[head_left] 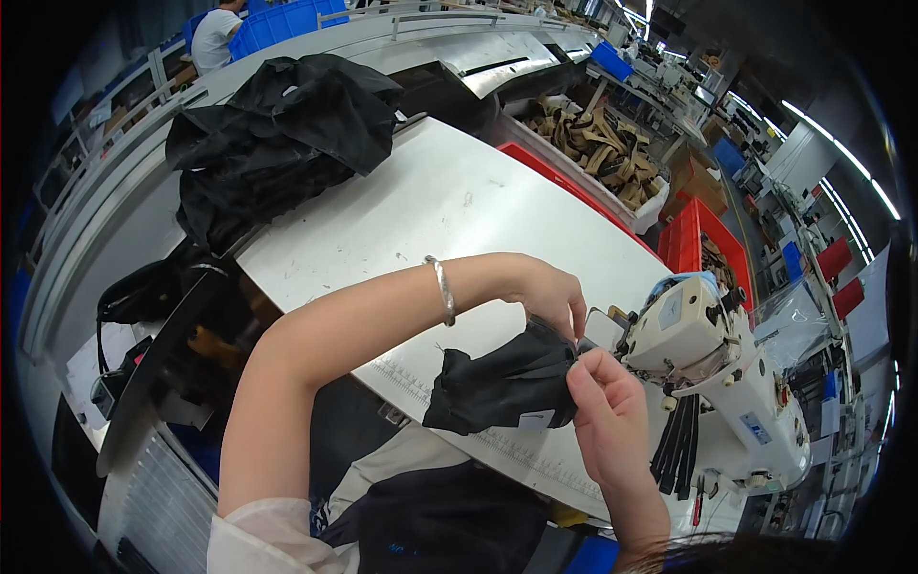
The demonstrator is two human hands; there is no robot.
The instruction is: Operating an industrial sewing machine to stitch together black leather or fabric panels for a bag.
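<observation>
My left hand [553,300], a silver bracelet on its wrist, curls over the top of a black fabric piece [492,392] with closed fingers. My right hand [602,400] pinches the piece's right edge just below my left fingertips. The piece, with a small white label near its lower edge, is held over the white worktable [411,201]. A cream sewing machine [693,320] stands just right of my hands; its needle area is partly hidden. Several black strips [677,450] lie below the machine head, with small red-handled snips [699,499] beside them.
Piled black fabric [277,134] rests at the table's far left end. Behind the table are a bin of tan pieces [588,153] and red crates [688,231]. A co-worker [210,38] stands by blue crates [273,31] beyond a curved rail at the upper left.
</observation>
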